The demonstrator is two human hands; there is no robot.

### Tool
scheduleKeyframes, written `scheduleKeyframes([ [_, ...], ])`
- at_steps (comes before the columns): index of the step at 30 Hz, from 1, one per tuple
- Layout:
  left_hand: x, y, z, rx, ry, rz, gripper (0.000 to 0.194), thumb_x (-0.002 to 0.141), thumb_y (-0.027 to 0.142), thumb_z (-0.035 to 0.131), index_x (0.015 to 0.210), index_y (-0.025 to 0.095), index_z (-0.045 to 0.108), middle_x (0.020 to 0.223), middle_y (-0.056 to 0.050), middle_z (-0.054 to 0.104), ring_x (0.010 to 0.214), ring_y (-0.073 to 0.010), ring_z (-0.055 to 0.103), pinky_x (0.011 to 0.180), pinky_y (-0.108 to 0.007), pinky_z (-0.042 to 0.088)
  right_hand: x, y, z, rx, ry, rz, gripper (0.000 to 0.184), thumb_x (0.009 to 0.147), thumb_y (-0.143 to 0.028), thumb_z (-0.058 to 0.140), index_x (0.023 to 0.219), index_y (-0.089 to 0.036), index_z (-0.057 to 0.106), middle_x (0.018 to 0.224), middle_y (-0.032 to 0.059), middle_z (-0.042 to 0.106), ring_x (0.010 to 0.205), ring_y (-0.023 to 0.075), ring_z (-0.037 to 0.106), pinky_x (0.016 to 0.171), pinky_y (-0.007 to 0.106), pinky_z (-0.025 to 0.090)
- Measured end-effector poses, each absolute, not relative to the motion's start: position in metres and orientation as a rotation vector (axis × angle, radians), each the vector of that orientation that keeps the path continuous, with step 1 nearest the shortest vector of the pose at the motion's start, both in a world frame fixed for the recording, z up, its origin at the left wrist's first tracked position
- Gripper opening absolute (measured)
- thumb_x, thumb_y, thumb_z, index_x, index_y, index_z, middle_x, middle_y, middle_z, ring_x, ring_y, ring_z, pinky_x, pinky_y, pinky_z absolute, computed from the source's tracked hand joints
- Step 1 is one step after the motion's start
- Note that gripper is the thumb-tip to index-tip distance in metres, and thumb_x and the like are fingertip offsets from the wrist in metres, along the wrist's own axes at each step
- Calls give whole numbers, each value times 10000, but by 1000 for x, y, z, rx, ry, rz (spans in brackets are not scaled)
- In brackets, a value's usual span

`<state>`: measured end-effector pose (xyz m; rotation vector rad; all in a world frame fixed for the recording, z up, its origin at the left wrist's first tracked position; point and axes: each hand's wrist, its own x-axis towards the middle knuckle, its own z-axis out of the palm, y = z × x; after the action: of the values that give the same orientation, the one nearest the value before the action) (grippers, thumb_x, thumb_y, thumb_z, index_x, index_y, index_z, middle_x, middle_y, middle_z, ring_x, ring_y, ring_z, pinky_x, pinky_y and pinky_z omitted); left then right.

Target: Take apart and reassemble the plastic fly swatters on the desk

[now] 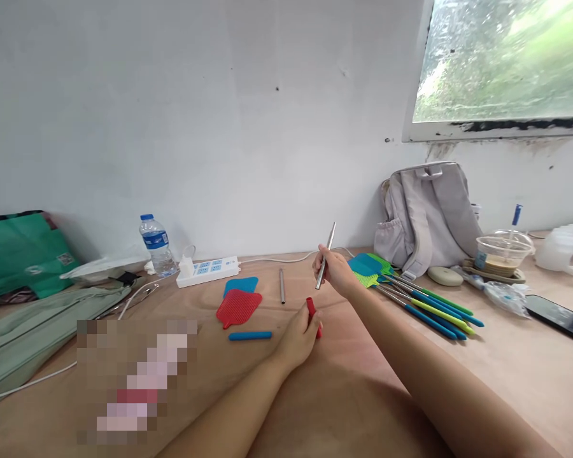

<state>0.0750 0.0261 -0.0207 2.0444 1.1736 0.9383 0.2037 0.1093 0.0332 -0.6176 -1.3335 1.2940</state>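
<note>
My left hand [298, 338] is closed around a red fly swatter handle [310, 308], its open end pointing up and away from me. Above it, my right hand [335, 270] grips a silver metal rod [330, 243], tilted, with its lower end just short of the red handle. Left of my hands lie a red swatter head [239, 306], partly over a blue swatter head [241, 285], and a loose blue handle [250, 336]. A second metal rod [282, 286] rests on the table behind my left hand.
Several assembled fly swatters [424, 305] lie at right, before a grey backpack [424, 216]. A power strip [208, 271] and water bottle [158, 245] stand at back left. Farther right are a plastic cup [505, 251] and a phone [561, 320].
</note>
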Motion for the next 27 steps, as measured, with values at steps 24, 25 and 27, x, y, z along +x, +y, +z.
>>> scheduleKeyframes([
  [24, 77, 31, -25, 2037, 1185, 852, 288, 856, 396, 292, 700, 186, 412, 628, 14, 480, 600, -129, 451, 570, -246, 343, 191, 102, 32, -1084, -1479, 712, 415, 776, -406, 436, 430, -177, 438, 313, -50, 407, 272, 86, 441, 346, 189, 325],
  [25, 77, 31, -25, 2040, 1194, 853, 282, 853, 394, 299, 704, 185, 415, 633, 12, 482, 607, -131, 453, 575, -246, 346, 192, 103, 30, -1088, -1463, 758, 409, 766, -395, 450, 422, -176, 436, 317, -49, 409, 266, 84, 433, 337, 190, 317],
  [27, 77, 31, -26, 2041, 1207, 855, 274, 849, 391, 311, 715, 182, 427, 660, 3, 497, 641, -139, 465, 602, -251, 357, 192, 107, 24, -1088, -1423, 842, 399, 758, -372, 457, 413, -174, 430, 327, -47, 415, 258, 79, 417, 323, 192, 308],
])
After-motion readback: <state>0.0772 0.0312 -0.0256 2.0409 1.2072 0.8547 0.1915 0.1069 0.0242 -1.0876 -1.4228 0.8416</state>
